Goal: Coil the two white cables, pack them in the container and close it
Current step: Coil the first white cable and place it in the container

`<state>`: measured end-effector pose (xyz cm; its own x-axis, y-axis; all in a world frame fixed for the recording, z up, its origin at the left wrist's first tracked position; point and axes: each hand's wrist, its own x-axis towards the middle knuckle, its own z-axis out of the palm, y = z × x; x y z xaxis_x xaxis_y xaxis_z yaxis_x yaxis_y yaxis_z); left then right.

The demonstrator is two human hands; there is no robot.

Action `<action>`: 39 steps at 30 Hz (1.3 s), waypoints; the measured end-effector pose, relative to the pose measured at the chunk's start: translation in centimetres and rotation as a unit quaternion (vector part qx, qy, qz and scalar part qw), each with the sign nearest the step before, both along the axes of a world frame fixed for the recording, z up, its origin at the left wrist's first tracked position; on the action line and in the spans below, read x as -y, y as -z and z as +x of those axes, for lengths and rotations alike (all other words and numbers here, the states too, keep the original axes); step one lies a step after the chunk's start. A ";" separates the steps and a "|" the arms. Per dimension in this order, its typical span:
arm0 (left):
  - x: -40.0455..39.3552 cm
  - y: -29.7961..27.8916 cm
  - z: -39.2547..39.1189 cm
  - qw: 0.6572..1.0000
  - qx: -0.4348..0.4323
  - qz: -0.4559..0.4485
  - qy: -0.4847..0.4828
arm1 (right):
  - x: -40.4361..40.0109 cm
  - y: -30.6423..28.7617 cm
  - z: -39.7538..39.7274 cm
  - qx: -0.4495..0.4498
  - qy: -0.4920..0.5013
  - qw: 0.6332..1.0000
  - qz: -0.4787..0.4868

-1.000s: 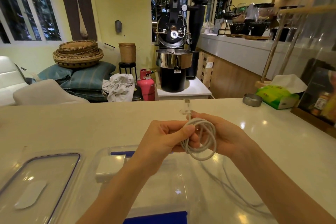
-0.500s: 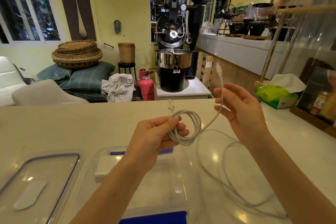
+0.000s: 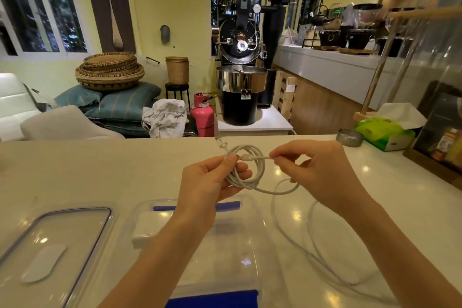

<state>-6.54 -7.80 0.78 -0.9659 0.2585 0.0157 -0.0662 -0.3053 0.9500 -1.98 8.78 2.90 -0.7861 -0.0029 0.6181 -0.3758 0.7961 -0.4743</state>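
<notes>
Left hand (image 3: 212, 180) raised above the counter (image 3: 100, 170), thumb and fingers pinching a coiled white cable (image 3: 246, 170). Right hand (image 3: 317, 170) just right of it, fingertips pinching that cable's plug end. One more white cable (image 3: 312, 252) loose on the counter, near right. One clear container (image 3: 225, 240) open below the hands; one lid (image 3: 50, 245) to its left.

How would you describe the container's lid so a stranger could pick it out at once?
Start at the pale counter and find the clear container under the left hand. The lid lies flat just left of it, with a dark purple seal around its rim and no blue clips.
</notes>
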 end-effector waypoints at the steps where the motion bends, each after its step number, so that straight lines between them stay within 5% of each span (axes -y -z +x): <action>1: -0.1 0.0 0.1 1.000 -0.003 -0.009 0.003 | 0.1 0.2 0.0 -0.016 0.003 1.000 0.026; 5: -0.5 0.1 0.6 0.999 -0.018 -0.028 0.039 | 0.9 0.8 0.0 -0.092 0.026 0.990 0.100; 9: -0.4 -0.2 0.8 0.996 -0.030 -0.025 0.075 | 1.1 0.9 -0.4 -0.046 0.053 0.992 0.107; 14: -0.3 -0.3 1.0 0.991 -0.062 -0.037 0.116 | 1.3 0.7 -0.6 0.142 -0.105 0.975 -0.139; 17: -0.2 -0.2 0.9 0.989 -0.069 -0.050 0.119 | 1.0 0.5 -0.7 0.231 -0.151 0.903 -0.330; 22: -0.2 -0.1 0.7 0.985 -0.102 -0.092 0.102 | 0.7 0.7 -1.3 0.410 -0.271 0.680 -0.544; 25: 0.1 -0.1 0.5 0.985 -0.107 -0.092 0.098 | 0.9 0.9 -1.4 0.393 -0.249 0.630 -0.622; 28: 0.0 -0.2 0.6 0.983 -0.102 -0.096 0.119 | 0.1 1.0 -2.1 0.321 -0.176 0.626 -0.689; 32: -0.7 0.0 1.6 0.977 -0.087 -0.106 0.164 | -0.4 1.9 -2.9 0.214 -0.077 0.683 -0.694; 39: -0.6 -0.1 1.2 0.981 -0.044 -0.083 0.167 | -1.2 1.4 -2.6 0.072 0.013 0.713 -0.697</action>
